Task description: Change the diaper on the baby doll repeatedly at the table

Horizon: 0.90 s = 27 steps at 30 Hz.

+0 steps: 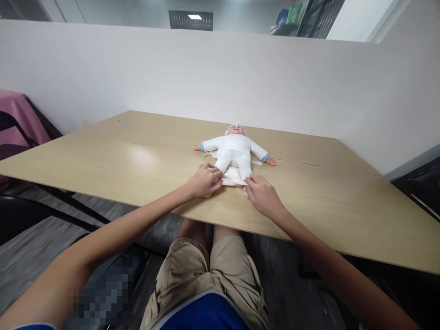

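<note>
A baby doll (234, 151) in a white suit with blue cuffs lies on its back on the wooden table (130, 160), arms spread, head pointing away from me. A white cloth (231, 176) lies under its legs. My left hand (205, 179) has its fingers curled on the cloth's edge by the doll's left-side foot. My right hand (261, 195) pinches the cloth at the other foot. Both arms reach in from the near table edge.
A white partition wall (220, 78) stands right behind the table. A pink-covered chair (17, 123) sits at the far left. Dark furniture (419, 183) shows at the right. My knees in tan shorts are under the near table edge.
</note>
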{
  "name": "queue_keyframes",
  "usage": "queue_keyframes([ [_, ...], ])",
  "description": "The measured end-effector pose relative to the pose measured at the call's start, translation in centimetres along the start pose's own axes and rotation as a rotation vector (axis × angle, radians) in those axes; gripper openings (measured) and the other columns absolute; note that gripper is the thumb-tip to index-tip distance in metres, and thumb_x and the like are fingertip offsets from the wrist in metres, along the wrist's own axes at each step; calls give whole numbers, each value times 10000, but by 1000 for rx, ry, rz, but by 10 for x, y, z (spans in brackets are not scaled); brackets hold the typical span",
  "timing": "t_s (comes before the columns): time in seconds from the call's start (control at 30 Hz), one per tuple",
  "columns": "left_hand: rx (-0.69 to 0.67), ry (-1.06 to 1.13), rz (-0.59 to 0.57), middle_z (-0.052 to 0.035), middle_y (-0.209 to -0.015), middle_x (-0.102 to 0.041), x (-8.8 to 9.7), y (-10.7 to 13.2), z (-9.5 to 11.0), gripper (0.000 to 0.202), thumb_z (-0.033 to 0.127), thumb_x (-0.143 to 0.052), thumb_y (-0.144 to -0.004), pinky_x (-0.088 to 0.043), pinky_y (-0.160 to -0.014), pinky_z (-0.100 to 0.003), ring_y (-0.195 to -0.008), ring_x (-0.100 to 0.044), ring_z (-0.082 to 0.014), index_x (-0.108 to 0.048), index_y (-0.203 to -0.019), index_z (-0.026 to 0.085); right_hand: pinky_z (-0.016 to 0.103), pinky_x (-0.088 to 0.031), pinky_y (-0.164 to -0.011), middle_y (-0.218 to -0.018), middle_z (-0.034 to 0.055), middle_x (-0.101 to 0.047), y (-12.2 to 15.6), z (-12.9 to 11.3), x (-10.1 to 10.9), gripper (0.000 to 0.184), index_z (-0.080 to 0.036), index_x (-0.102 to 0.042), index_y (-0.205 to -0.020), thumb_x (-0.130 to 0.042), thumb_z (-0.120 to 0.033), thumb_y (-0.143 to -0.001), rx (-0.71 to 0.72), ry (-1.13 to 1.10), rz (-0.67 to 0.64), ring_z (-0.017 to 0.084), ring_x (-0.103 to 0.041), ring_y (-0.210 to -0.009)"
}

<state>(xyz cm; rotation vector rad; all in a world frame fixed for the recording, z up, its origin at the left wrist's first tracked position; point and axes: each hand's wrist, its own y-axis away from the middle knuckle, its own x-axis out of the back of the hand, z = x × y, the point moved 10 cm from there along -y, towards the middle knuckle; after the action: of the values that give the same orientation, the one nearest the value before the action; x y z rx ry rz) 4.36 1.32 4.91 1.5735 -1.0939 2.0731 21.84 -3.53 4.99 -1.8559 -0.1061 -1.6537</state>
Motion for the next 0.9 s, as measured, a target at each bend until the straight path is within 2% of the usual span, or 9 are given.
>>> queue_keyframes([
  [0.1,110,56,42,-115,-962,-789,14,-11,-15,281,403,-489,-1128,-495,-879,-429,-936,-703,-307,-691,-1107,210,422,-505,-834,-1058,144,-771,-15,16,7,252,-240,-711,-1086,-463,-246,-1126,-81,-53,-4,332,-690,-976],
  [0.17,178,109,79,-93,-936,-784,26,-24,-27,284,416,-460,-1150,-461,-769,-376,-836,-703,-274,-666,-1158,221,402,-468,-752,-1006,128,-780,-28,36,16,272,-244,-709,-1092,-446,-295,-1135,-173,-120,35,322,-693,-899],
  [0.23,206,127,117,-81,-939,-783,38,-43,-38,285,425,-453,-1158,-432,-726,-357,-792,-695,-258,-660,-1166,229,397,-456,-737,-1009,131,-792,-46,56,26,313,-240,-716,-1123,-419,-339,-1141,-235,-186,103,326,-701,-895],
  [0.33,175,112,188,-117,-1080,-792,55,-80,-54,289,405,-462,-1148,-456,-774,-359,-896,-710,-271,-684,-1139,221,399,-479,-789,-1063,149,-805,-81,87,33,343,-236,-736,-1115,-422,-375,-1128,-276,-260,178,332,-708,-950],
  [0.43,173,198,216,-135,-1192,-785,57,-120,-82,265,390,-500,-1126,-475,-813,-347,-989,-719,-279,-697,-1123,212,397,-504,-851,-1035,123,-809,-117,126,18,291,-248,-751,-1037,-536,-440,-1078,-391,-440,154,322,-697,-968],
  [0.53,239,336,186,-65,-958,-790,40,-152,-115,213,377,-537,-1109,-451,-782,-319,-875,-703,-248,-689,-1101,228,398,-535,-902,-998,81,-808,-144,158,-11,301,-246,-747,-952,-649,-525,-1008,-491,-693,94,305,-690,-996],
  [0.63,324,504,146,9,-703,-676,9,-167,-143,190,392,-579,-1085,-403,-712,-297,-704,-615,-204,-672,-1026,238,385,-582,-874,-1013,71,-822,-163,171,-39,420,-235,-747,-940,-672,-647,-970,-488,-841,25,284,-714,-999],
  [0.77,377,707,138,36,-660,-575,-34,-168,-162,250,462,-592,-1069,-348,-615,-280,-607,-501,-162,-670,-1014,231,390,-640,-832,-1000,80,-822,-167,179,-75,612,-245,-715,-947,-647,-851,-900,-484,-980,-47,274,-755,-956],
  [0.9,356,840,163,34,-689,-548,-53,-166,-169,324,546,-614,-1054,-333,-585,-265,-620,-473,-148,-657,-1011,228,417,-646,-957,-1098,66,-814,-149,185,-85,653,-265,-721,-1020,-665,-903,-892,-481,-1005,-1,292,-751,-1097],
])
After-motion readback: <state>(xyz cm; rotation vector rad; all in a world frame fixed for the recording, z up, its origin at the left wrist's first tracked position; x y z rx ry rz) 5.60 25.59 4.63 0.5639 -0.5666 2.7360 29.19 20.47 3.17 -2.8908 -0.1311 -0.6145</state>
